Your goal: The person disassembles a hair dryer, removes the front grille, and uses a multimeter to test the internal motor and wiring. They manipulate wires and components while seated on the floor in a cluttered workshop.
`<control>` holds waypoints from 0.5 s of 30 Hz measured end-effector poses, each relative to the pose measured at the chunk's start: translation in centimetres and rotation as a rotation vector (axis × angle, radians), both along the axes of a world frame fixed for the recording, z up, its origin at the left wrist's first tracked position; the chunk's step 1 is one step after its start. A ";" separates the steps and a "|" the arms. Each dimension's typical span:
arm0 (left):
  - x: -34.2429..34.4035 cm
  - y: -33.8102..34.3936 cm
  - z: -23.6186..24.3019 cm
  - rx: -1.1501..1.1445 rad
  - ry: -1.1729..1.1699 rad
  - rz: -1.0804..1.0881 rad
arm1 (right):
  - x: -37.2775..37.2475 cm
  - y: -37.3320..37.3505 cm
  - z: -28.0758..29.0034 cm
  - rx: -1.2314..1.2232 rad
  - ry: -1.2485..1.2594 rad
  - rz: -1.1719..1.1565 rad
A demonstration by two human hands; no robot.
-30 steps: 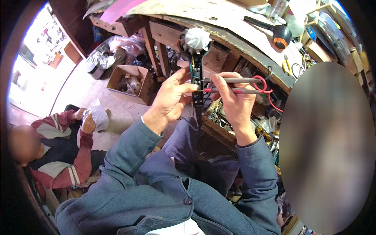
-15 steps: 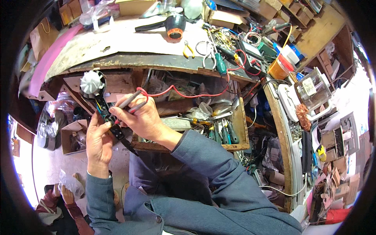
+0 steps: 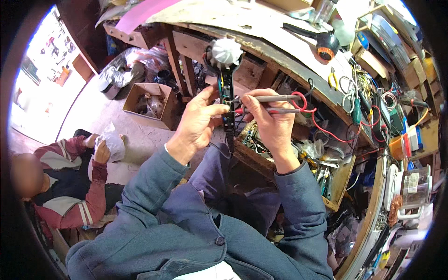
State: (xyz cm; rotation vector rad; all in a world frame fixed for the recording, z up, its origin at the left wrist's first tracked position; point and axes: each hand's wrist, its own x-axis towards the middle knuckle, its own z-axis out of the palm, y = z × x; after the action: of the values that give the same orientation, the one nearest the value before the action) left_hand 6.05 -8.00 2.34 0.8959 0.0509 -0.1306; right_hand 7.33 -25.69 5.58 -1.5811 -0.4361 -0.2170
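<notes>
I saw the long black device (image 3: 227,88) held opened in the left fingers (image 3: 216,110), wiring bare, its white finned wheel (image 3: 227,52) beyond them; two slim grey probes (image 3: 275,98), one red-tipped, pointed leftward from the right fingers (image 3: 255,111).

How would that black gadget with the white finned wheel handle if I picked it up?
The black gadget is probably top-heavy: the wide finned wheel sits at one end. Its exposed wires seem fragile and might snag.

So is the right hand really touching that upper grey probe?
Touching. The head view shows the right hand pinching the upper grey probe, whose back end sticks out to the right.
</notes>
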 end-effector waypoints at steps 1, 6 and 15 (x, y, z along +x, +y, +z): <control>-0.2 0.0 0.1 -0.003 0.006 0.008 | 0.0 0.1 0.0 0.021 0.022 0.014; -0.5 -0.2 0.2 0.051 -0.008 0.021 | -0.2 0.1 0.7 -0.005 0.068 0.022; -0.3 -0.7 0.1 0.048 -0.031 0.037 | 0.2 -0.3 0.1 0.006 0.073 0.015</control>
State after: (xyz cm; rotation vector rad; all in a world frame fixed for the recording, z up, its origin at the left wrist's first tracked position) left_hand 5.72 -8.68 2.44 0.9443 0.0416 -0.0806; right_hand 7.53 -25.99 5.64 -1.5738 -0.3906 -0.1488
